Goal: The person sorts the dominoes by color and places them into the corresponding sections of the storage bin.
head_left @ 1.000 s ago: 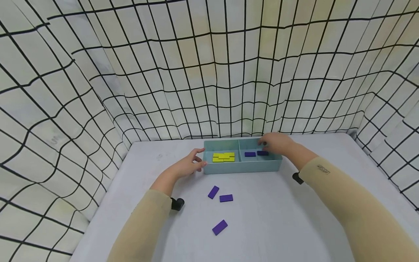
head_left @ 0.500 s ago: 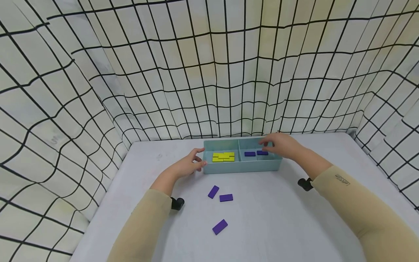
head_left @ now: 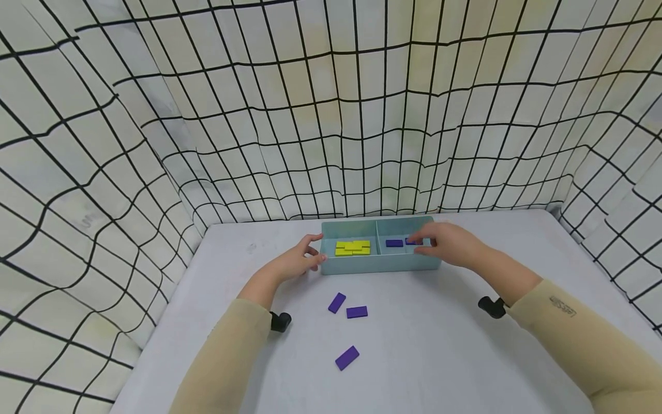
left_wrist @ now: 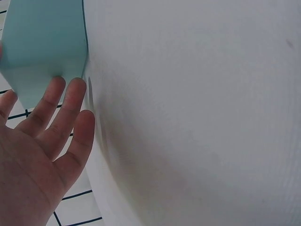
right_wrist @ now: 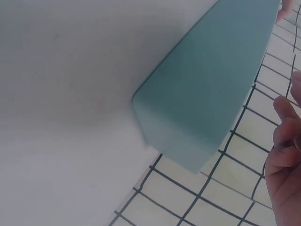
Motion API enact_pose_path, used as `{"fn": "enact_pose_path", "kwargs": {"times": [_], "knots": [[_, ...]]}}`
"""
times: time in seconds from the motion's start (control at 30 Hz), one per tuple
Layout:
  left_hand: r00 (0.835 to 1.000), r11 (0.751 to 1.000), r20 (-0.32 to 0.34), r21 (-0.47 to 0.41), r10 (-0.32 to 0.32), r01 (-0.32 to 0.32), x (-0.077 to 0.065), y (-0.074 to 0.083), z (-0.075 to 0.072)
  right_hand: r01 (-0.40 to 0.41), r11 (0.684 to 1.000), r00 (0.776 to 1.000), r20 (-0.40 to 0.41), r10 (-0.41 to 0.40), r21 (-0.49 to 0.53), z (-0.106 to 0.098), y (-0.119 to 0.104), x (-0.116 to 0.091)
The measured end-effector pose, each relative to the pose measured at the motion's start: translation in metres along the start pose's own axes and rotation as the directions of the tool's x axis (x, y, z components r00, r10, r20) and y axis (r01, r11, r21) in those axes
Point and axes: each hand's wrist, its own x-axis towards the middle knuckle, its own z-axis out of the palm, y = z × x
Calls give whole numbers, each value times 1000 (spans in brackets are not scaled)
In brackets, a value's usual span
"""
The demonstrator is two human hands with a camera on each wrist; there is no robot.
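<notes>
A light teal two-compartment box [head_left: 383, 264] stands near the table's back edge. My left hand [head_left: 293, 260] is at its left end, thumb and index fingertip at the wall; in the left wrist view the fingers [left_wrist: 70, 101] are spread and nearly straight. Over the right compartment, my right hand [head_left: 450, 244] has its thumb and fingers apart with nothing visible between them. Two purple blocks [head_left: 394, 243] lie in that compartment, the right one partly hidden by the fingers. Yellow blocks [head_left: 353, 248] lie grouped in the left compartment.
Three purple blocks lie on the white table [head_left: 414, 345] in front of the box: a slanted one [head_left: 337, 302], one lying crosswise [head_left: 357, 312] and a nearer one [head_left: 347, 357]. Behind the table hangs black netting [head_left: 362, 149] over a pale cloth.
My right hand has drawn back toward the front and slightly right over the right compartment, now covering part of the right purple block. The left hand has stayed at the box's end.
</notes>
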Motion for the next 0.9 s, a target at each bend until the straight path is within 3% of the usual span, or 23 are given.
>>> {"fn": "enact_pose_path", "kwargs": {"times": [0.43,0.67,0.9], "knots": [[1000,1000,6,-16,8,-8,-3,3,-1,46,998,998,46,-48,39,11,-19,-2],[1000,1000,11,-25,15,-15,-3,4,-1,110,994,989,100,-110,5,26,-29,5],[1000,999,8,-31,14,-13,-2,1,-1,122,993,978,169,-119,-6,43,-43,15]]}}
